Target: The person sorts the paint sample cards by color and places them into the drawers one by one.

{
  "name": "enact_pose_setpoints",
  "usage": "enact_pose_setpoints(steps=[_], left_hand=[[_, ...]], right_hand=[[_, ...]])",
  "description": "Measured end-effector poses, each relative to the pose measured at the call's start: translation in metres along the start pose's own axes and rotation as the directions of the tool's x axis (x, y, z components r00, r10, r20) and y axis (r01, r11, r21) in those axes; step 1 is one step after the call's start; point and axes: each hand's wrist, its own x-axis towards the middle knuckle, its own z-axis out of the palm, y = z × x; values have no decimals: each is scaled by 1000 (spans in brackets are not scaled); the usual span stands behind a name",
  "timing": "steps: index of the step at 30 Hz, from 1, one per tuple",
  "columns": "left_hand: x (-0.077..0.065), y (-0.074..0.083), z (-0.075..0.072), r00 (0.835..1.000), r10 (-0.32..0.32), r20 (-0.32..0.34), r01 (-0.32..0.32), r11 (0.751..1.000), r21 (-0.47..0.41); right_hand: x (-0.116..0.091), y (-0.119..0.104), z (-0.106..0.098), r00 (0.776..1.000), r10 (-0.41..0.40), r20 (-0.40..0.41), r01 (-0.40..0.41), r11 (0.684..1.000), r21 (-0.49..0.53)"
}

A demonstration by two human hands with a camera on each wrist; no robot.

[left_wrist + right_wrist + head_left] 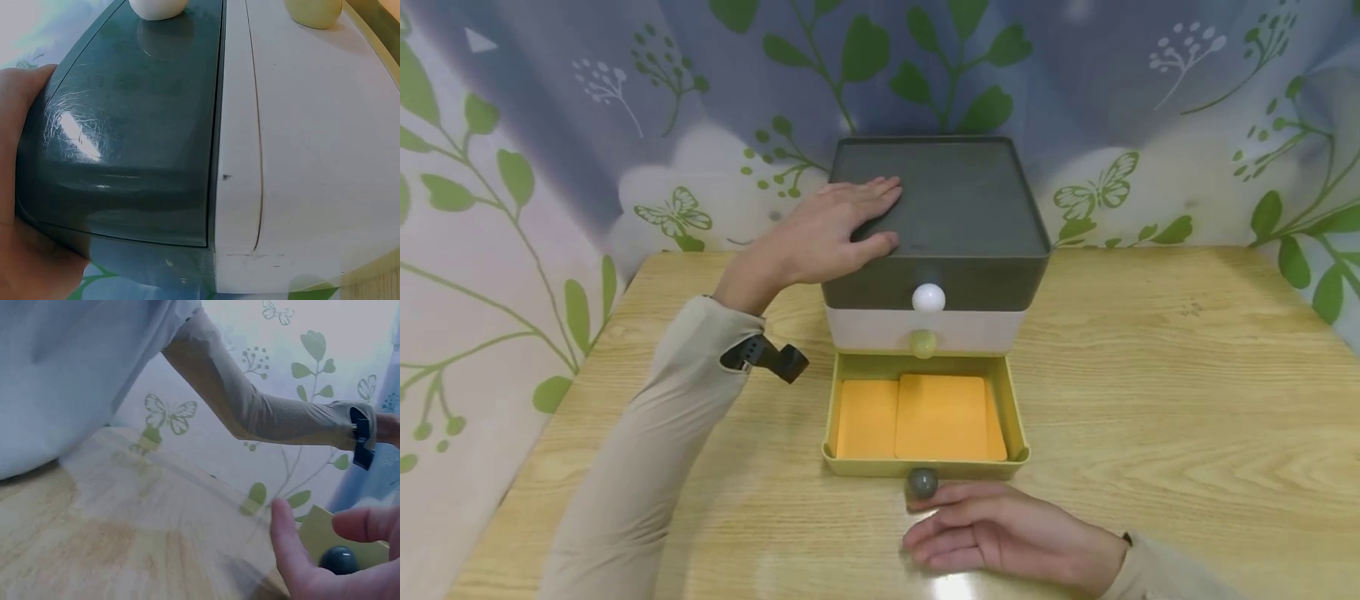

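Note:
A small drawer cabinet has a dark grey top section, a white middle drawer and a yellow-green bottom drawer pulled out. My left hand rests flat on the left side of the cabinet's top, fingers extended. In the left wrist view it lies along the edge of the grey section. Orange square cards or pads lie overlapping in the bottom drawer. My right hand is just in front of that drawer, beside its dark round knob. In the right wrist view, the fingers are spread apart around the knob.
The cabinet stands on a light wooden table. Behind it hangs a curtain printed with leaves and butterflies. A white knob and a green knob project from the upper drawers. A dark strap circles the left sleeve.

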Motion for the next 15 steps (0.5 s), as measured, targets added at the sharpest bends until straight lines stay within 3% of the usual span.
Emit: enact_pose_setpoints(steps=[7, 15], left_hand=[[-1, -1, 0, 1000, 13, -6, -13, 1000, -7], [0, 1, 1, 1000, 8, -17, -8, 1000, -3]], right_hand=[[10, 2, 7, 995, -36, -89, 40, 999, 38], [15, -15, 3, 981, -83, -173, 87, 996, 15]])
